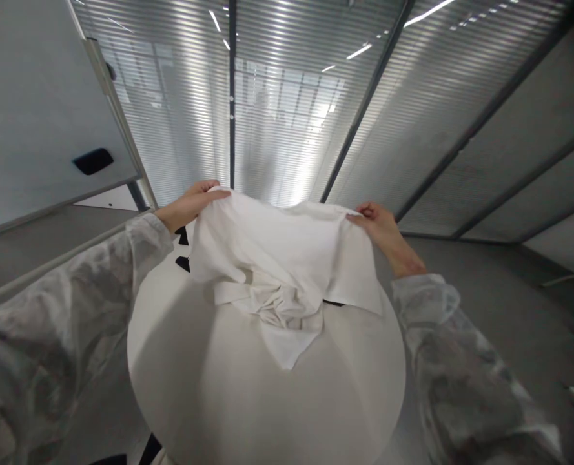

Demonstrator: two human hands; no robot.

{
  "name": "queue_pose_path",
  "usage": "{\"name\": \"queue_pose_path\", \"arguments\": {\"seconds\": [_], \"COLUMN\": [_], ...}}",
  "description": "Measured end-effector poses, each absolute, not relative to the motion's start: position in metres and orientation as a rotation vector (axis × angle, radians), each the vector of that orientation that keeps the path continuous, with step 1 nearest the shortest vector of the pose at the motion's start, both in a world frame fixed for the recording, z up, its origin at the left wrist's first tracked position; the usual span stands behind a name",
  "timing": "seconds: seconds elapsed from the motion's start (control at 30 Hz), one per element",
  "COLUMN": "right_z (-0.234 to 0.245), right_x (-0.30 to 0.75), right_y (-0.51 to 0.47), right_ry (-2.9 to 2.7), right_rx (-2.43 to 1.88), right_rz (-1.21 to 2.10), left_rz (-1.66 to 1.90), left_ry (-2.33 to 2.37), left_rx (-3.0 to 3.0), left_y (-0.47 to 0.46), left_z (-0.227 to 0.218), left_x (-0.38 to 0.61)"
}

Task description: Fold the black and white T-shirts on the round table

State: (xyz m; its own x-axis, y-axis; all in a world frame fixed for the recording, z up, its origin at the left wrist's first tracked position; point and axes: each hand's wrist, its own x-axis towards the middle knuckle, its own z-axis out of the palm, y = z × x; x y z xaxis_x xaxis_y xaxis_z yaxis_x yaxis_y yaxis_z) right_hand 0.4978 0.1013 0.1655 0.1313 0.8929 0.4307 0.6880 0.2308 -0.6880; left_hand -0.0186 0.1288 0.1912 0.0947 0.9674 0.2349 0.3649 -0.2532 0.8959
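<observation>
A white cloth (281,242) hangs stretched between my two hands above a round white table (287,407). Its lower part lies bunched in folds on the tabletop, with one pointed corner toward me. My left hand (197,200) pinches the upper left edge between thumb and fingers. On the other side, my right hand (374,219) grips the upper right edge in the same way. Whether the cloth is a garment or a plain sheet I cannot tell. Small black shapes (183,263) show beside the cloth at the table's far left; what they are is unclear.
Behind the table stands a glass partition with blinds (277,116) and dark frame bars. A whiteboard (35,97) with a black eraser-like object (93,161) on it is at the upper left. Grey floor (485,323) stretches to the right, with pale furniture legs at its edge.
</observation>
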Motion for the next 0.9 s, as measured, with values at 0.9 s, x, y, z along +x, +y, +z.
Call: {"name": "queue_pose_path", "arguments": {"seconds": [0.9], "right_z": [0.073], "right_x": [0.513], "right_y": [0.089], "right_ry": [-1.806], "right_rx": [-2.330], "right_rz": [0.191], "left_rz": [0.375], "left_ry": [1.091], "left_rx": [2.827], "left_y": [0.121], "left_z": [0.077], "left_x": [-0.032]}}
